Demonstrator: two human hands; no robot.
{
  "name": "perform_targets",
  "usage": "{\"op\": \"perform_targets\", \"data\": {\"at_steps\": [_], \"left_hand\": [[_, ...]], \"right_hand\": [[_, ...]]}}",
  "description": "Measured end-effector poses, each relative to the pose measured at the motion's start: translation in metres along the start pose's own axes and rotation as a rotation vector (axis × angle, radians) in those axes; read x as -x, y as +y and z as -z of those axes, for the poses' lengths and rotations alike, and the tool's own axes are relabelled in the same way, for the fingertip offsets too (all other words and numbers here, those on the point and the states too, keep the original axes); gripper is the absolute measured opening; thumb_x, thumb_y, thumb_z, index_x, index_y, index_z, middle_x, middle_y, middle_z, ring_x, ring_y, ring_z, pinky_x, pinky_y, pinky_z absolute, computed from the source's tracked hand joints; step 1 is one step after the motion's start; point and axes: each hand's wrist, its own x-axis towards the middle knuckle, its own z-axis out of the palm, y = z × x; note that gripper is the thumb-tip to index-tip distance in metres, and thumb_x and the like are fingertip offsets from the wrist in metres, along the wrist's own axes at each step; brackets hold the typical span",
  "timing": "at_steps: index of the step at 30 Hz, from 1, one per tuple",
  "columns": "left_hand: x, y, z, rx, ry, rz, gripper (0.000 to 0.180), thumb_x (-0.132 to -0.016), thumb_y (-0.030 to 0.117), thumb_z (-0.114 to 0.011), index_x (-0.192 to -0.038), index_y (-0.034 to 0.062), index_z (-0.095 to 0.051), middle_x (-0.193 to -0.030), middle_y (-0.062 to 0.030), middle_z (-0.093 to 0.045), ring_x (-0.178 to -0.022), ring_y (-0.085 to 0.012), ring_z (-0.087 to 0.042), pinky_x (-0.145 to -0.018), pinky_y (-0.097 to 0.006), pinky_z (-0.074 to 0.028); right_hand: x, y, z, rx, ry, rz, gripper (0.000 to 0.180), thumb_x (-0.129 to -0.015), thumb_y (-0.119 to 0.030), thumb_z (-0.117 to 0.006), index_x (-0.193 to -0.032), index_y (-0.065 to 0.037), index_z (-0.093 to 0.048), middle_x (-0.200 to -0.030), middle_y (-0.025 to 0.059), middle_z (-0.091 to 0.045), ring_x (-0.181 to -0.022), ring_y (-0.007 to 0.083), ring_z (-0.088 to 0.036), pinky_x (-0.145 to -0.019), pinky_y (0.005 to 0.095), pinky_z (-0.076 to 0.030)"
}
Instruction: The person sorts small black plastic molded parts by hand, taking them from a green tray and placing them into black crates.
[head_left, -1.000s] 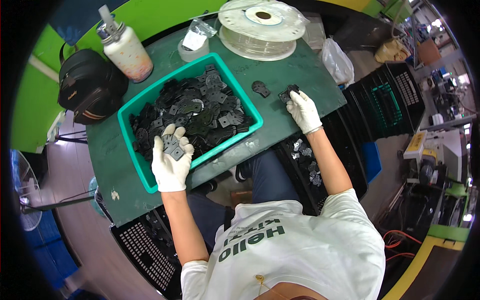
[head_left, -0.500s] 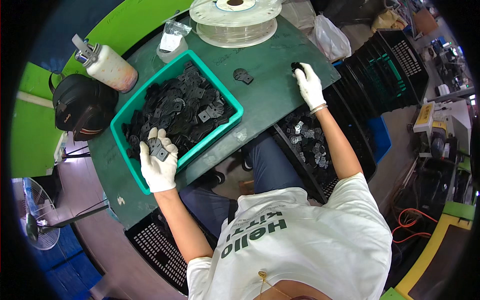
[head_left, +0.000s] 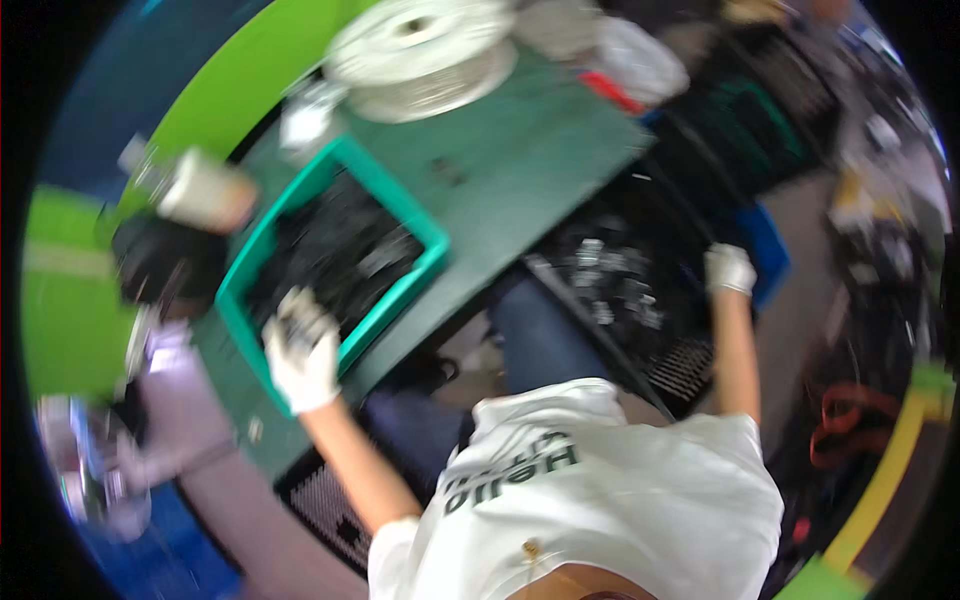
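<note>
My left hand, in a white glove, is at the near left rim of a green bin. A small flat dark plastic part lies in its curled fingers. Black plastic parts fill much of the bin. My right hand, also gloved, is far to the right, over the edge of a black crate and beside a blue bin. Its fingers are smeared by motion, so what they hold, if anything, does not show. Silvery and dark pieces lie in the crate.
On the green table stand a large spool, a clear bag and a pale bottle. One small dark part lies on the tabletop. Stacked black crates stand at the right, a fan at the left.
My right hand has left the tabletop, where it held a black part, and swung right and nearer, over the crate's side. My left hand keeps its part. The whole view has shifted and blurred.
</note>
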Motion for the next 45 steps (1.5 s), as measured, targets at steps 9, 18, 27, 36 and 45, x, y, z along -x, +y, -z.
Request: {"op": "perform_targets", "data": {"at_steps": [9, 18, 27, 36, 45], "left_hand": [[-0.005, -0.010, 0.012, 0.027, 0.044, -0.062, 0.068, -0.090, 0.053, -0.038, -0.133, -0.0004, -0.035, -0.128, -0.0232, -0.042, -0.087, -0.0305, -0.056, -0.072, -0.039, -0.049], [-0.005, -0.010, 0.005, -0.057, 0.152, -0.050, 0.060, -0.093, 0.049, -0.037, -0.129, 0.0018, -0.039, -0.113, -0.0193, -0.054, -0.074, -0.0234, -0.056, -0.059, -0.031, -0.046], [-0.010, -0.015, 0.003, -0.126, 0.237, -0.054, 0.057, -0.093, 0.048, -0.041, -0.124, 0.0001, -0.043, -0.103, -0.0151, -0.058, -0.067, -0.0168, -0.051, -0.052, -0.026, -0.039], [-0.003, -0.011, 0.010, -0.229, 0.212, -0.127, 0.040, -0.094, 0.037, -0.046, -0.121, 0.0070, -0.049, -0.104, -0.0159, -0.060, -0.066, -0.0149, -0.054, -0.054, -0.026, -0.042], [-0.012, -0.022, 0.005, -0.237, 0.213, -0.101, 0.074, -0.083, 0.065, -0.039, -0.122, 0.0031, -0.047, -0.091, -0.0127, -0.060, -0.059, -0.0154, -0.045, -0.050, -0.027, -0.035]], "right_hand": [[-0.099, 0.139, -0.107, -1.956, 0.378, -0.807, 0.047, -0.087, -0.013, -0.051, -0.127, 0.008, -0.040, -0.124, 0.0226, -0.051, -0.112, 0.0332, -0.052, -0.095, 0.0380, -0.043], [0.028, -0.204, 0.099, -1.471, 0.154, 0.590, 0.021, -0.093, -0.015, -0.050, -0.103, 0.000, -0.060, -0.091, 0.0075, -0.063, -0.081, 0.0127, -0.061, -0.075, 0.0251, -0.049], [0.075, -0.324, 0.173, -1.027, 0.269, 1.262, 0.010, -0.082, -0.006, -0.058, -0.090, -0.003, -0.062, -0.082, 0.0116, -0.061, -0.070, 0.0243, -0.060, -0.065, 0.0310, -0.047], [-0.015, -0.321, 0.104, -0.628, 0.311, 0.681, 0.055, -0.071, -0.047, -0.066, -0.106, -0.006, -0.057, -0.105, 0.0174, -0.053, -0.103, 0.0342, -0.050, -0.086, 0.0430, -0.042], [-0.021, -0.323, 0.116, -0.584, 0.321, 0.655, 0.032, -0.077, -0.035, -0.065, -0.091, -0.007, -0.064, -0.091, 0.0165, -0.061, -0.082, 0.0344, -0.060, -0.074, 0.0436, -0.047]]}}
